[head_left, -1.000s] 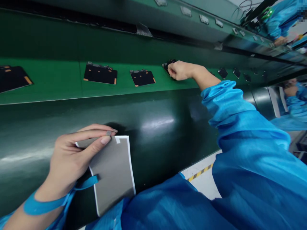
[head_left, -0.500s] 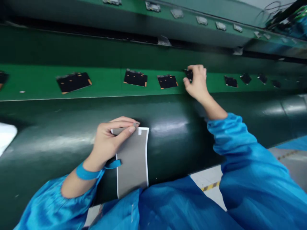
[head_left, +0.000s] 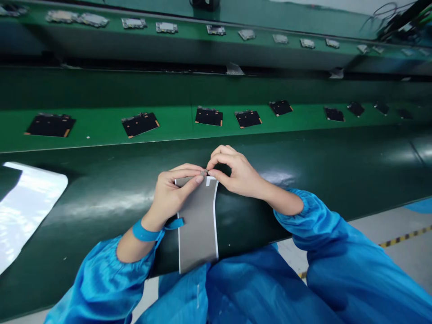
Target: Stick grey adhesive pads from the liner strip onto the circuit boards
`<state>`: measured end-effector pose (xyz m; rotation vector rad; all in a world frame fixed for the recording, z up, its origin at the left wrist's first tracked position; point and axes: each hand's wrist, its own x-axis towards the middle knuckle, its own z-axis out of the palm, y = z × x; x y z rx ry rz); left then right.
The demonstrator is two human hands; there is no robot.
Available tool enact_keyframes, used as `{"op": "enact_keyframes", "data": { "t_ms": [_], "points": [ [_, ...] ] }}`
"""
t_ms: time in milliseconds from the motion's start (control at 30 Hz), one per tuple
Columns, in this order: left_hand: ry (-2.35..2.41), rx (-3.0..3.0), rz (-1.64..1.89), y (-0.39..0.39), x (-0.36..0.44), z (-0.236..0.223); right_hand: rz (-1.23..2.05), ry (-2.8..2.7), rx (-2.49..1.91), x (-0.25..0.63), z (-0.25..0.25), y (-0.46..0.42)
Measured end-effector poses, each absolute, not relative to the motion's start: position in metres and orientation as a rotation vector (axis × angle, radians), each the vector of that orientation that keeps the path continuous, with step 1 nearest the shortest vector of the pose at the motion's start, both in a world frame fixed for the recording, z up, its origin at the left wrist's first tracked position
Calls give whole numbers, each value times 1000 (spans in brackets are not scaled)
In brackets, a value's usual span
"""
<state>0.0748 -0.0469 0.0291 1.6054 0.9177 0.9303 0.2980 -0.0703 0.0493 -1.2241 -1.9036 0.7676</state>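
Observation:
My left hand is closed around the top of a grey sheet with white edges, which looks like a sticker sheet. It hangs down toward my lap, and a white notch shows at its top right corner. A small grey piece sits at the tips of my left fingers. From the right, my right hand meets it there, thumb and forefinger pinched at the piece's edge. Beyond my hands, several flat black boards with orange corners lie along the green belt.
A white sheet lies on the rounded dark green edge at left. Higher up, a shelf carries a row of small silvery parts. A blue band with a loose end circles my left wrist.
My right hand has left a black board on the belt and come back to my left fingertips. That board now lies uncovered. The view has shifted left, showing more of the white sheet.

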Motion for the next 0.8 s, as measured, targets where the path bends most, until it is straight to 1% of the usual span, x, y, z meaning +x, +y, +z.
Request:
{"op": "enact_keyframes", "data": {
  "t_ms": [100,300,400,533,600,700,800],
  "points": [
    [912,1622,917,-48,75,30,733,-1874,-1241,292,47,-74],
    [947,1627,855,-51,75,32,516,-2013,-1167,292,45,-77],
    [985,1610,840,-52,73,31,553,-2030,-1240,338,49,-51],
    [1060,1554,853,-53,73,30,561,-1872,-1604,437,51,6],
    [1087,1522,852,-54,74,31,659,-1883,-1716,468,47,29],
    [1107,1502,848,-54,77,34,827,-2019,-1740,473,35,47],
    [1096,1499,843,-53,79,35,839,-2090,-1759,461,26,51]
  ]
}}
